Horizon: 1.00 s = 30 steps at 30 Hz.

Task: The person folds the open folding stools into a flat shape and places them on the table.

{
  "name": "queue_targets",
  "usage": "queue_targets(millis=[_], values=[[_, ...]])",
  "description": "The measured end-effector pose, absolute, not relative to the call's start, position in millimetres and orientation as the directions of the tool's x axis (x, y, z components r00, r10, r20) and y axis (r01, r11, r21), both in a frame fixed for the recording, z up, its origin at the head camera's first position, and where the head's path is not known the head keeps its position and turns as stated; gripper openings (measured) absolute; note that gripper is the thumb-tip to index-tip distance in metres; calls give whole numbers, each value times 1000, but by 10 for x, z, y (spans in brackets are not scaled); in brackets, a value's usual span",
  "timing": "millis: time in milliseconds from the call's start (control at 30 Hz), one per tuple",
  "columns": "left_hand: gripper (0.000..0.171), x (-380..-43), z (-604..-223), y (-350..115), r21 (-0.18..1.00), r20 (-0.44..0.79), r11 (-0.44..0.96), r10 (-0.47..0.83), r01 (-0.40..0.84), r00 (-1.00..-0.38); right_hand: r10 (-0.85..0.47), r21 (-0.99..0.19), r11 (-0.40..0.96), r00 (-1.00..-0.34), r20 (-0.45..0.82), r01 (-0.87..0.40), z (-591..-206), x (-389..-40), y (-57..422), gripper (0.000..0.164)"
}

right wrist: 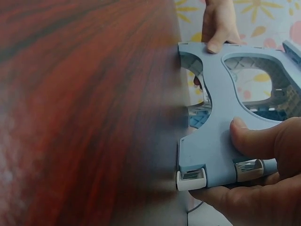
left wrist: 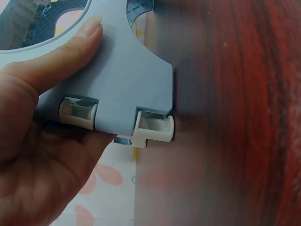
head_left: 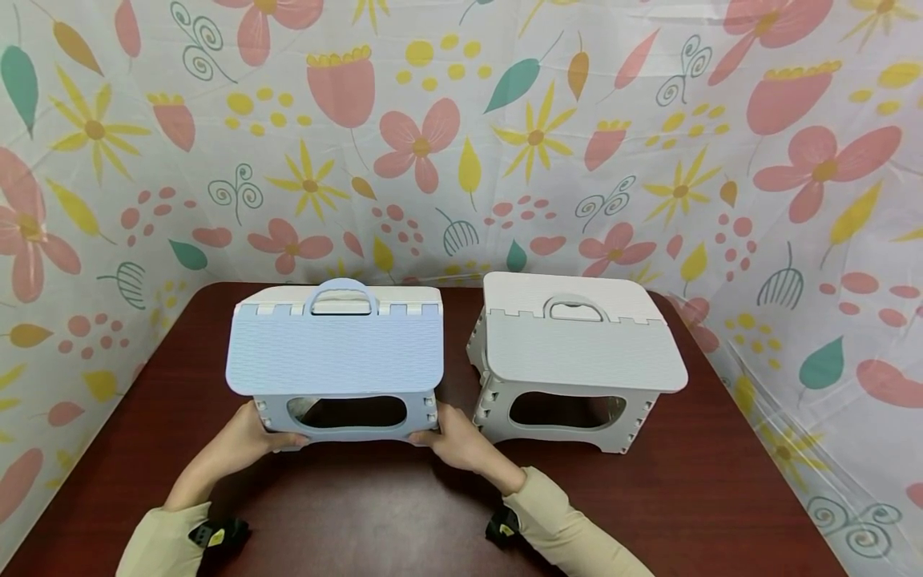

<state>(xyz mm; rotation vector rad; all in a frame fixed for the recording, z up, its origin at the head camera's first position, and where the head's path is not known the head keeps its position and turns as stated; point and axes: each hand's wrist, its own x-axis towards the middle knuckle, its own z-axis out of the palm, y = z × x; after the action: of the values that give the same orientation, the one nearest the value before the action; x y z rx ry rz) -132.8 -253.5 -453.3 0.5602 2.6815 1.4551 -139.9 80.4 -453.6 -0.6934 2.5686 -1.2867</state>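
A blue and white folding step stool (head_left: 335, 353) stands unfolded on the left part of the table, its carry handle at the top. My left hand (head_left: 245, 441) grips its lower left front corner. In the left wrist view the thumb of that left hand (left wrist: 51, 66) lies on the blue front panel (left wrist: 131, 70), with the fingers behind the hinged edge. At the lower right corner my right hand (head_left: 457, 437) holds the stool the same way. The right wrist view shows the right thumb (right wrist: 254, 139) on the front panel. The fingertips behind are hidden.
A grey and white folding step stool (head_left: 584, 344) also stands unfolded, just right of the blue one. Both are on a dark red-brown wooden table (head_left: 360, 513). Behind and at the sides hangs a flower-patterned cloth (head_left: 461, 160).
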Motion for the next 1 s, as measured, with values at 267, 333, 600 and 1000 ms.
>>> queue_targets(millis=[267, 333, 600, 1000], values=[[84, -1333, -4541, -2530, 814, 155, 492, 329, 309, -932, -489, -795, 510, -871, 46, -329, -4526, -1396, 805, 29], [84, -1332, -4534, -2528, 816, 153, 491, 327, 306, -933, -488, -794, 511, -872, 47, -329, -4526, -1394, 805, 29], [78, -1316, -4500, -2527, 837, 130, 470, 327, 281, -936, -486, -798, 508, -873, 45, -324, -4528, -1390, 801, 28], [76, -1328, -4516, -2532, 828, 126, 488, 318, 276, -940, -489, -802, 504, -871, 42, -321, -4516, -1391, 799, 25]])
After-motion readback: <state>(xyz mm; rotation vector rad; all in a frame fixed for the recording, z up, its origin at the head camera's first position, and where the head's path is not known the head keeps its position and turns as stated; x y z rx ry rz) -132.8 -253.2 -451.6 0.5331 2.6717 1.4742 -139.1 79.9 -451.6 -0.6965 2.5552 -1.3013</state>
